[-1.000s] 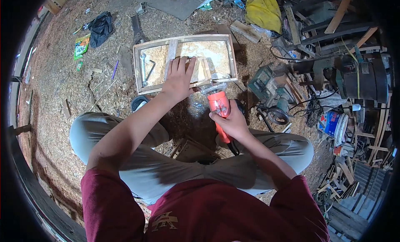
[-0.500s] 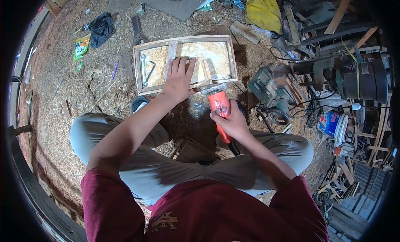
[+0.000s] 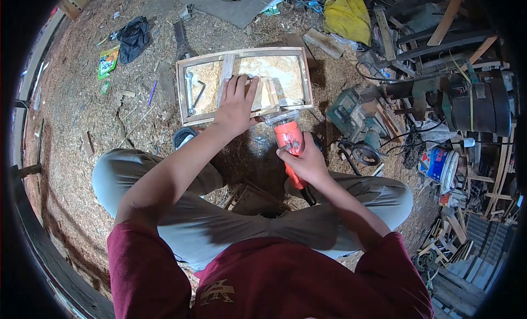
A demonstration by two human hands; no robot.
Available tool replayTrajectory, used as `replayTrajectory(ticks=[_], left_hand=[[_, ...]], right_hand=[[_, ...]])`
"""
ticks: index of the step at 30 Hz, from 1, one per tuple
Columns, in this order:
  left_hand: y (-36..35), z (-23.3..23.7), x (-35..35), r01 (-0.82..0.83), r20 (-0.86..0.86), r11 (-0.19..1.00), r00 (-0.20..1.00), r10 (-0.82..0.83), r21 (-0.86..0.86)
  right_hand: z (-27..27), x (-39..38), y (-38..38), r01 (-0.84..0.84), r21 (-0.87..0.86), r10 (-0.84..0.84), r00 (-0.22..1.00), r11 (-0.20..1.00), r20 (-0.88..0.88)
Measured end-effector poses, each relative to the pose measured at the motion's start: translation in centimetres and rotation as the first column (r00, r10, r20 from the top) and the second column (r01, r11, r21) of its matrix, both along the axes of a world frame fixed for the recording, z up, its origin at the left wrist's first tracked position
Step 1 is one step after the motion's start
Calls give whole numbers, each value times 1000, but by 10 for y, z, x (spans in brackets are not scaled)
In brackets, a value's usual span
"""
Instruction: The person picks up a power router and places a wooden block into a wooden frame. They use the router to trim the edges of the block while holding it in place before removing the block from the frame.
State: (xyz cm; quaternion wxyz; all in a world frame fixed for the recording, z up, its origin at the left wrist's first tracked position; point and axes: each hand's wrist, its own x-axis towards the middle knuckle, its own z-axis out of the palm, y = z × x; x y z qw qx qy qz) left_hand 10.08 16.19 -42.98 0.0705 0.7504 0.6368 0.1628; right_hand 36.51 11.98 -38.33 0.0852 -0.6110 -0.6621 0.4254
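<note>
My right hand (image 3: 306,160) is wrapped round the orange body of a trim router (image 3: 287,134). The router's clear base meets the near right edge of a shallow wooden tray (image 3: 180,94). Across that tray lies my left hand (image 3: 233,111), fingers stretched forward over the wood and its thumb by the near edge. Beneath and beside the fingers are a grey wooden slat (image 3: 226,66) and a small wood piece (image 3: 270,94). A wrench (image 3: 190,87) and a dark hex key (image 3: 198,97) rest on sawdust at the tray's left. The router's bit is hidden.
A green machine with a handwheel (image 3: 365,153) stands to the right of the tray, with black cables near it. Farther right are a motor (image 3: 480,102) and a paint bucket (image 3: 449,171). A yellow cloth (image 3: 347,18) and a black plastic bag (image 3: 133,40) lie beyond.
</note>
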Motion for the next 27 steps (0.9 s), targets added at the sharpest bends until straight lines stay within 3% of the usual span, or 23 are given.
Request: replayTrajectory(ticks=[11,27], left_hand=[[0,4,0,2,-1,997,1000,-2,-79],[-1,3,2,-10,5,999,1000,10,-52]], right_hand=[[4,-1,1,20,-19,-20,1000,1000,-9],[5,-2,1,4,-11,-4,1000,1000,2]])
